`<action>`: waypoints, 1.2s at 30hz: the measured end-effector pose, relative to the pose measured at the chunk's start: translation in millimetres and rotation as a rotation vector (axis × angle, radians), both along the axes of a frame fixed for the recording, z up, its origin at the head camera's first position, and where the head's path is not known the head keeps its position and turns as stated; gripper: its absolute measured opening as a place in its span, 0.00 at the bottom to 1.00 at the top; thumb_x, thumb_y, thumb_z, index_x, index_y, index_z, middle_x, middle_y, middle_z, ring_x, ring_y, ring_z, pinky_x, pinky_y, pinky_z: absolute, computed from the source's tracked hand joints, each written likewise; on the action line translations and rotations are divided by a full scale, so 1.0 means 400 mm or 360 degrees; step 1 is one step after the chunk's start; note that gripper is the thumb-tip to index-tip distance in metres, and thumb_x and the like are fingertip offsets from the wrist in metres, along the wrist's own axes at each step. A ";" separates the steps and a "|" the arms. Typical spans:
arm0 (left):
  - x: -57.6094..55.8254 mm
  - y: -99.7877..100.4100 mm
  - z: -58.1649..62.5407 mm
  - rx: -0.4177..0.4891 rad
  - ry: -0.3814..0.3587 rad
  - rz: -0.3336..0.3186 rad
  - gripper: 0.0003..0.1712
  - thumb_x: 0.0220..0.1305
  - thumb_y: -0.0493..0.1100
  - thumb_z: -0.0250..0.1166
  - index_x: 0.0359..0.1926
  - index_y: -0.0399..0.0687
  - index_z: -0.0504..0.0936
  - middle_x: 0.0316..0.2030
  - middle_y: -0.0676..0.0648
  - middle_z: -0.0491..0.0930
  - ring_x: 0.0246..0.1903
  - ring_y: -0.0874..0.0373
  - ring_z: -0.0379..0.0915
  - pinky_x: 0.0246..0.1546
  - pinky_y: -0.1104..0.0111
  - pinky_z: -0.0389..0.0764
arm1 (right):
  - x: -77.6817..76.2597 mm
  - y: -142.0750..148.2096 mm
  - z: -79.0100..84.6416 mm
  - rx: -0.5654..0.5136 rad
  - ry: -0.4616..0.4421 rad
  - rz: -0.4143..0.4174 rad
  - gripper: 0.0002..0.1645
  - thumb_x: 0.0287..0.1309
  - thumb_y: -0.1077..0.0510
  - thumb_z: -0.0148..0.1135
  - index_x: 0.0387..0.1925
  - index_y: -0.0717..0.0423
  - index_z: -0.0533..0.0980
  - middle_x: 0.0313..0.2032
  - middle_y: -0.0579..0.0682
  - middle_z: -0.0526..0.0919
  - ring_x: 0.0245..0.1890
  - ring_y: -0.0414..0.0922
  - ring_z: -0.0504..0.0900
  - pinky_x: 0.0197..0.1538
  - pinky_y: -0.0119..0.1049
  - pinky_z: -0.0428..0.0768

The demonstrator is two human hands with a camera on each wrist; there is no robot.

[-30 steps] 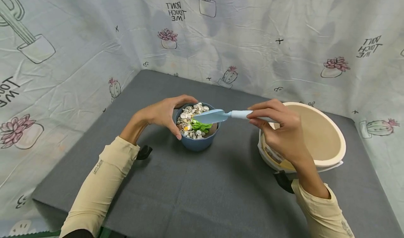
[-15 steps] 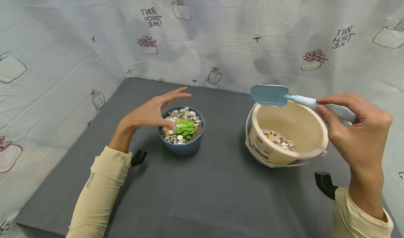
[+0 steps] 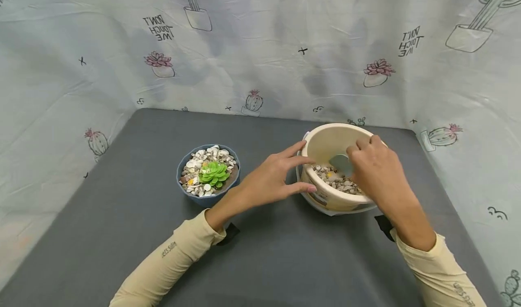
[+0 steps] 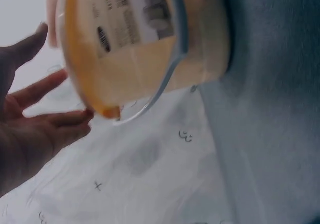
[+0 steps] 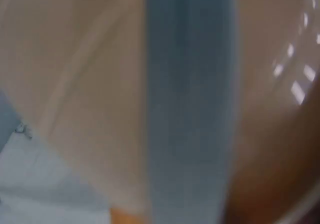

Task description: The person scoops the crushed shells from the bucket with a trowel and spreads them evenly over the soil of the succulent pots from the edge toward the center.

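Note:
My right hand [image 3: 378,173] grips a light blue trowel, its blade [image 3: 341,163] down inside a cream bucket [image 3: 351,197]; the hand hides the handle. Small pebbles and shell bits [image 3: 343,185] lie on the bucket's bottom. At the bucket's left side, my left hand [image 3: 268,180] has its fingers spread, the fingertips at the rim. The left wrist view also shows those fingertips [image 4: 82,118] by the rim, above a printed label [image 4: 130,27]. In the right wrist view, the bucket's wall and its grey handle [image 5: 190,104] fill the picture, blurred.
Left of the bucket stands a blue pot [image 3: 207,201] with a green succulent [image 3: 213,175], white shells and pebbles. Both containers stand on a grey cloth-covered table [image 3: 260,262]. A printed white curtain [image 3: 228,63] hangs behind.
My left hand has left the blue pot and moved right to the bucket's rim. The trowel, first over the pot, was raised past the bucket and is now lowered into it.

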State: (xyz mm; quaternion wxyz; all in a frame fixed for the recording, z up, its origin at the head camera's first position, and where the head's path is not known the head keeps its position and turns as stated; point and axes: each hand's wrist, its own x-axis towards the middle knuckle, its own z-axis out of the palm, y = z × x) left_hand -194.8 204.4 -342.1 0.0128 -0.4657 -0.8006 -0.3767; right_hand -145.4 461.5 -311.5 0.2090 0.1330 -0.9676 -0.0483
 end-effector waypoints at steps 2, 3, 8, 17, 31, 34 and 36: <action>0.000 0.010 -0.012 0.0034 0.0014 0.0049 0.27 0.65 0.52 0.75 0.62 0.46 0.85 0.78 0.38 0.64 0.67 0.49 0.79 0.61 0.59 0.84 | -0.011 -0.016 -0.005 0.0044 -0.0018 0.0020 0.09 0.38 0.71 0.73 0.24 0.66 0.78 0.24 0.61 0.77 0.27 0.62 0.77 0.26 0.57 0.80; 0.001 0.011 -0.015 0.0048 0.0024 0.0070 0.26 0.65 0.52 0.75 0.60 0.46 0.86 0.78 0.38 0.66 0.65 0.49 0.80 0.57 0.60 0.85 | -0.016 -0.021 -0.005 0.0033 -0.0026 0.0020 0.08 0.38 0.72 0.70 0.21 0.64 0.77 0.23 0.60 0.75 0.24 0.60 0.75 0.25 0.55 0.79; 0.000 0.010 -0.019 0.0073 0.0085 0.0065 0.24 0.65 0.51 0.75 0.59 0.48 0.88 0.76 0.39 0.69 0.65 0.49 0.81 0.53 0.61 0.86 | -0.041 -0.012 0.018 -0.0313 -0.0167 -0.0051 0.10 0.46 0.70 0.60 0.15 0.59 0.76 0.16 0.50 0.69 0.17 0.45 0.62 0.21 0.41 0.65; 0.011 0.003 -0.010 0.0043 0.0065 0.0074 0.25 0.63 0.50 0.77 0.59 0.47 0.87 0.76 0.37 0.69 0.40 0.52 0.90 0.41 0.65 0.84 | -0.061 0.054 0.048 -0.1005 -0.0563 -0.0370 0.14 0.65 0.58 0.63 0.42 0.62 0.90 0.34 0.62 0.91 0.20 0.42 0.82 0.28 0.35 0.72; 0.028 -0.018 -0.031 -0.0118 -0.0121 0.0014 0.33 0.66 0.52 0.74 0.70 0.51 0.80 0.82 0.40 0.56 0.76 0.42 0.65 0.74 0.48 0.71 | 0.060 0.176 0.066 -0.1729 -0.0638 -0.0277 0.09 0.71 0.61 0.64 0.40 0.54 0.89 0.20 0.36 0.85 0.15 0.38 0.78 0.22 0.31 0.76; 0.045 -0.061 -0.007 -0.0170 -0.0099 0.0093 0.39 0.66 0.56 0.74 0.74 0.55 0.75 0.84 0.43 0.51 0.81 0.39 0.53 0.79 0.46 0.63 | 0.077 0.203 0.076 -0.1970 -0.0608 -0.0132 0.17 0.71 0.64 0.63 0.33 0.41 0.90 0.23 0.37 0.88 0.14 0.40 0.78 0.22 0.30 0.75; 0.059 -0.113 0.013 -0.0161 -0.0068 0.0201 0.41 0.65 0.57 0.74 0.76 0.58 0.72 0.84 0.45 0.51 0.82 0.39 0.51 0.80 0.45 0.60 | 0.076 0.203 0.090 -0.2128 -0.0580 -0.0026 0.18 0.69 0.67 0.63 0.32 0.43 0.90 0.25 0.38 0.90 0.13 0.40 0.79 0.22 0.29 0.75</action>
